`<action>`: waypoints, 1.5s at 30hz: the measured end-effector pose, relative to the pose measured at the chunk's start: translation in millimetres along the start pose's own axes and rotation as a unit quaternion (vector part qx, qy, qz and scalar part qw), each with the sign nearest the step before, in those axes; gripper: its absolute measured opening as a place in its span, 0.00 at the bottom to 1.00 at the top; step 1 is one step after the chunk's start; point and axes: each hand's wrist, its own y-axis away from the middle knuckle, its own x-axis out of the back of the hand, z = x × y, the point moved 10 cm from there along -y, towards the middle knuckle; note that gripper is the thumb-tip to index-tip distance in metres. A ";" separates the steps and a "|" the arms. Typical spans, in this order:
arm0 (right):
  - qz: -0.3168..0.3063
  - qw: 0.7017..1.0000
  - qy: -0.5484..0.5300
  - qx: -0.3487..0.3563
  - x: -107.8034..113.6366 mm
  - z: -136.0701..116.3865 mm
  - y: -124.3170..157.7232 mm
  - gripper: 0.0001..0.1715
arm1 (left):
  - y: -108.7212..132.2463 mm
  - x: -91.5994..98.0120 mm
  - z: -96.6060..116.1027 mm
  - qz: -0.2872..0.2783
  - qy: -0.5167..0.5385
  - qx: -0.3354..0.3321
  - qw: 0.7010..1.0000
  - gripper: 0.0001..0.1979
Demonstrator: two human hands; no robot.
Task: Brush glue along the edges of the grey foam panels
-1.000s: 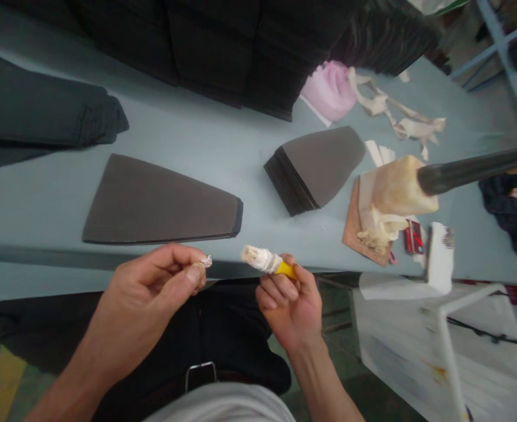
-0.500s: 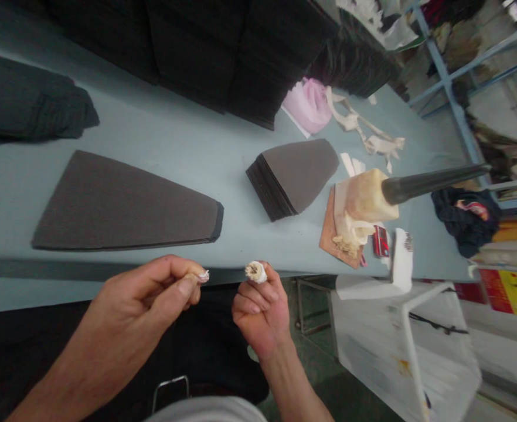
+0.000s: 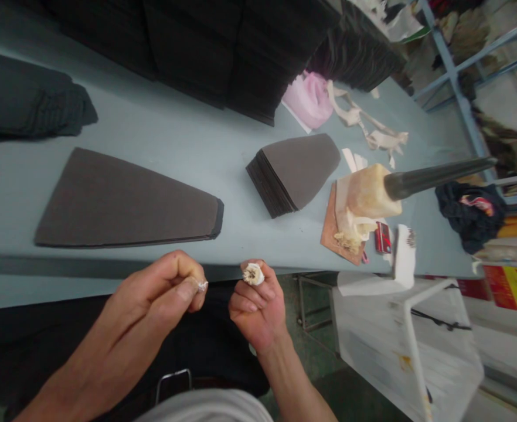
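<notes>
Stub of frayed white wrapping (image 3: 253, 274), dark centre showing, in right-hand fingers (image 3: 250, 295)

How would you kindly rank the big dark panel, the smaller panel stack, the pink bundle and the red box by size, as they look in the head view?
1. Big dark panel
2. Smaller panel stack
3. Pink bundle
4. Red box

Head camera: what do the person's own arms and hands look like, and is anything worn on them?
The left hand and right hand are bare: no gloves, rings, watch or wristbands show. Both forearms are bare as well, with no sleeve in view on either arm.
</notes>
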 end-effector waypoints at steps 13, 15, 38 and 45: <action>-0.024 1.000 0.005 -0.019 0.3 5.9 -2.8 0.16 | -2.0 -22.4 26.4 -0.042 0.003 -0.031 0.999 0.09; -0.026 0.999 0.014 -0.029 1.4 8.6 -1.4 0.15 | -0.4 -28.2 22.4 -0.056 0.013 -0.012 0.998 0.09; -0.024 1.000 0.014 0.006 -3.5 -7.9 10.9 0.16 | 5.0 -32.7 -15.2 -0.098 0.407 0.113 0.901 0.15; -0.035 0.999 -0.014 0.007 -8.6 -10.5 10.2 0.13 | 3.4 -20.6 3.0 -0.089 0.555 0.126 0.818 0.15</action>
